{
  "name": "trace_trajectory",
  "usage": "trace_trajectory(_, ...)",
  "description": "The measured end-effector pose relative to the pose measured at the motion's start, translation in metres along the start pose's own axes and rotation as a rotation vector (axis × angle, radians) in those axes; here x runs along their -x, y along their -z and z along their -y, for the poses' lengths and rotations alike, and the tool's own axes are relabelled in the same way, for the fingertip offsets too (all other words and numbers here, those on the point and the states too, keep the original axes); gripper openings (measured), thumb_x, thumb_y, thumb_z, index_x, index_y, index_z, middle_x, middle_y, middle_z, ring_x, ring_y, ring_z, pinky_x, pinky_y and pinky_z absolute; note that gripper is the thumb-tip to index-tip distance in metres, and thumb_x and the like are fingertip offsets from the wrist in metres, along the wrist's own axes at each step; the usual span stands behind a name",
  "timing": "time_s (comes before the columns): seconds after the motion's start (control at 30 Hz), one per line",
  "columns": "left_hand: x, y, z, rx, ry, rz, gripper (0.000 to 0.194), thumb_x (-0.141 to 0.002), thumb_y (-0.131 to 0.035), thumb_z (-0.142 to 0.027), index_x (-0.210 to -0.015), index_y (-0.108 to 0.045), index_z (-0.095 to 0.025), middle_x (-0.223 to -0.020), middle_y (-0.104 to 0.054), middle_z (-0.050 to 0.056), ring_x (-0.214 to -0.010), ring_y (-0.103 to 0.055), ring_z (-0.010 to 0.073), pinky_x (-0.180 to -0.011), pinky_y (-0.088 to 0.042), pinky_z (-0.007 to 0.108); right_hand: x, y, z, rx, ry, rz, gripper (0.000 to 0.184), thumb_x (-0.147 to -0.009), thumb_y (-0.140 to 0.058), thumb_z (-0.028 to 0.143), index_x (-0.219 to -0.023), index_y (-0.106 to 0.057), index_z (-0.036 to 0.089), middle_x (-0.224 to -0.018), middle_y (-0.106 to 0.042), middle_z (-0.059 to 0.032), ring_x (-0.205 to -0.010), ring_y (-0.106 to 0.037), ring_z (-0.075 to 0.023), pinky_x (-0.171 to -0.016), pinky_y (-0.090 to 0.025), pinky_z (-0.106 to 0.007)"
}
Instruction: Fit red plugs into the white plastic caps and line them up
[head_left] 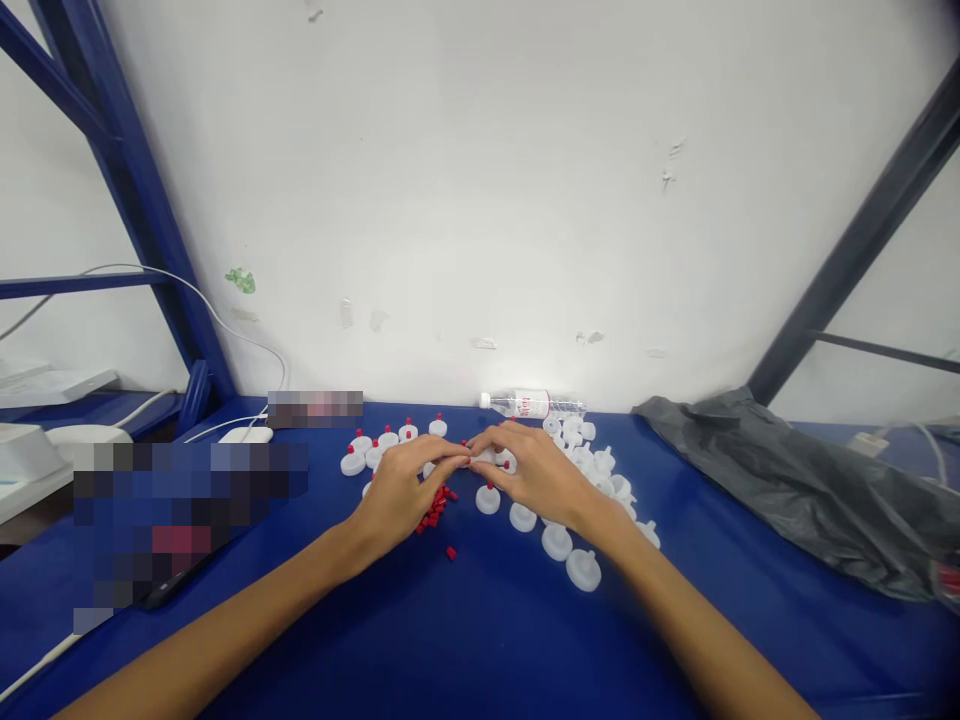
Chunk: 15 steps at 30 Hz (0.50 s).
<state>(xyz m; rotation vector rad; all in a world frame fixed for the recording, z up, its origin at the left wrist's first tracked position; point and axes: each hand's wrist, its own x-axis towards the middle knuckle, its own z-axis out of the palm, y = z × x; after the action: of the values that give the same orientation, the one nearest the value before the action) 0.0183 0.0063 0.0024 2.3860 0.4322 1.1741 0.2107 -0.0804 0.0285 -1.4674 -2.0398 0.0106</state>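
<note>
My left hand (pixel 409 482) and my right hand (pixel 534 470) meet fingertip to fingertip over the middle of the blue table. Between the fingers of the right hand is a white plastic spouted cap (pixel 484 456), partly covered. The left thumb and forefinger pinch at its spout end; what they hold there is hidden. Just below the left hand lies a pile of small red caps (pixel 433 512), with one loose red cap (pixel 451 552) nearer me. White spouted caps with red tips (pixel 352 461) stand behind and left of the hands, and another red-tipped one (pixel 487 499) stands below them.
Several bare white spouted caps (pixel 583 569) run along the right forearm, with a heap of them (pixel 600 462) behind. A clear bottle (pixel 532 403) lies by the wall. Grey plastic sheeting (pixel 795 485) covers the right side; cables and a blurred area (pixel 187 510) lie left.
</note>
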Motion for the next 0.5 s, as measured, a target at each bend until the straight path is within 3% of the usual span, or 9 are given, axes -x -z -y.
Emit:
trace_trajectory(0.07, -0.001, 0.001, -0.005, 0.084, 0.140, -0.016, 0.017, -0.093, -0.063, -0.032, -0.105, -0.070, -0.022, -0.096, -0.074, 0.003, -0.086, -0.068, 0.0181, -0.080, -0.053, 0.031, -0.001, 0.000, 0.001, -0.048, 0.018, -0.025, 0.011, -0.094, -0.062, 0.027, -0.104, -0.066, 0.027, -0.104, -0.072, -0.0017, -0.099, -0.064, -0.0197, -0.088, -0.050, -0.037)
trace_trajectory(0.17, -0.003, 0.003, -0.012, 0.280, 0.298, -0.033, 0.037, -0.089, -0.066, -0.039, -0.121, -0.061, -0.021, -0.104, -0.071, 0.006, -0.092, -0.068, 0.0198, -0.082, -0.055, 0.033, -0.002, 0.001, 0.007, -0.110, 0.065, -0.105, 0.012, -0.093, -0.064, 0.023, -0.103, -0.067, 0.028, -0.110, -0.071, -0.0008, -0.109, -0.062, -0.0192, -0.096, -0.047, -0.037)
trace_trajectory(0.3, -0.004, 0.006, -0.018, 0.660, 0.397, 0.119, 0.050, -0.091, -0.064, -0.043, -0.134, -0.054, -0.019, -0.121, -0.067, 0.012, -0.109, -0.066, 0.0254, -0.088, -0.055, 0.036, -0.001, -0.001, 0.017, -0.175, 0.069, -0.167, 0.012, -0.091, -0.067, 0.025, -0.102, -0.068, 0.030, -0.119, -0.065, -0.0032, -0.121, -0.055, -0.0215, -0.100, -0.045, -0.041)
trace_trajectory(0.4, -0.004, 0.008, -0.019, 0.873, 0.418, 0.262, 0.044, -0.092, -0.062, -0.042, -0.125, -0.061, -0.013, -0.106, -0.073, 0.013, -0.097, -0.071, 0.0260, -0.079, -0.056, 0.034, 0.000, -0.006, 0.022, -0.211, 0.050, -0.155, 0.010, -0.091, -0.066, 0.024, -0.099, -0.068, 0.030, -0.120, -0.063, -0.0035, -0.120, -0.055, -0.0218, -0.099, -0.046, -0.042)
trace_trajectory(0.5, -0.004, 0.006, -0.016, 0.901, 0.470, 0.296, 0.047, -0.088, -0.067, -0.047, -0.113, -0.066, -0.008, -0.083, -0.075, 0.011, -0.075, -0.074, 0.0240, -0.068, -0.056, 0.031, 0.001, -0.012, 0.023, -0.224, 0.042, -0.142, 0.011, -0.090, -0.067, 0.022, -0.098, -0.068, 0.028, -0.115, -0.064, -0.0030, -0.113, -0.057, -0.0206, -0.098, -0.046, -0.042)
